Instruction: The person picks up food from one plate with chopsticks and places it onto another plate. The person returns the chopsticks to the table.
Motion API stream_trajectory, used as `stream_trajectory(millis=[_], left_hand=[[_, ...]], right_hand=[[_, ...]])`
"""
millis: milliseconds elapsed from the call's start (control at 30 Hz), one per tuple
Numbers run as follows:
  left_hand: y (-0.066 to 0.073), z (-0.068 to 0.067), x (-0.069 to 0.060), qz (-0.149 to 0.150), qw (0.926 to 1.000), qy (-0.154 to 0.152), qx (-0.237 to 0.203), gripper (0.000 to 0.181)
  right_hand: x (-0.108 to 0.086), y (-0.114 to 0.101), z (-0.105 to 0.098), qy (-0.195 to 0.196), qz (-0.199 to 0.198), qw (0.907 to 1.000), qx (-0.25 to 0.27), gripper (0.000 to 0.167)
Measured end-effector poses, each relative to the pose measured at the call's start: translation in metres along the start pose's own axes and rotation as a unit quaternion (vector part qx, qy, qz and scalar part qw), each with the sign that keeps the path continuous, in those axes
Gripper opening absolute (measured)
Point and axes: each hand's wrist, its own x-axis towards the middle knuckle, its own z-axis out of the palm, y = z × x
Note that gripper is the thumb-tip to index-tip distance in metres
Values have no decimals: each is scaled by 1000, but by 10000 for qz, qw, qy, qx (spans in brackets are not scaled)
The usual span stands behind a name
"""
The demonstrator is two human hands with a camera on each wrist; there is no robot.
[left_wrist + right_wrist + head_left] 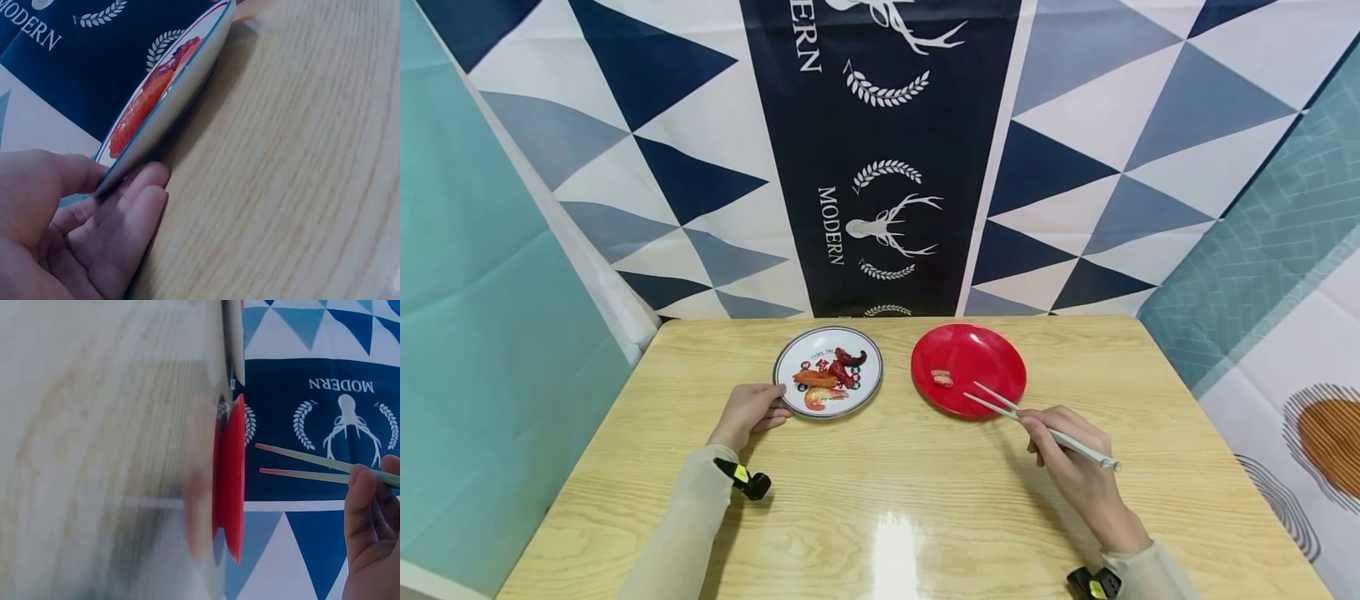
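My left hand [751,414] pinches the left rim of a white plate [788,367] with a dark edge, thumb on top and fingers beneath, as the left wrist view shows. On that plate lie a shrimp [824,398], an orange-brown piece of food [815,379] and dark reddish pieces [842,372]. My right hand [1075,454] holds pale green chopsticks [1082,448], their tips slightly apart and over the red plate [977,358]. A small pinkish-white piece of food [942,377] rests on the red plate's left side, apart from the tips. The right wrist view shows the tips above the plate with nothing between them.
Both plates are near the far edge of a light wooden table [850,483], side by side with a small gap. Behind them hangs a patterned cloth [887,133]. A teal sheet [490,333] hangs at the left, and more patterned cloth [1262,250] at the right.
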Motion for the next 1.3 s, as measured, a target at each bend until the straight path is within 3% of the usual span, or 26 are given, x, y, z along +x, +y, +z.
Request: stream_trajectory(millis=[133,433,733,1067,1300], left_hand=[[2,1,0,3,9999,97,92,42],[3,1,0,-76,9995,183,-235,42],[-1,2,-2,-218,9953,276,-905,45],[-2,2,-1,-194,9963,109,-827,47],[-3,3,0,-238,9962,126,-825,47]], right_hand=[[3,1,-1,5,-60,10000,-25,27],[6,1,-3,7,-85,9999,-131,27],[9,2,-4,-17,-102,9998,-185,26],[16,3,0,-294,-611,9975,-211,22],[20,2,0,-596,-641,9955,-363,12]])
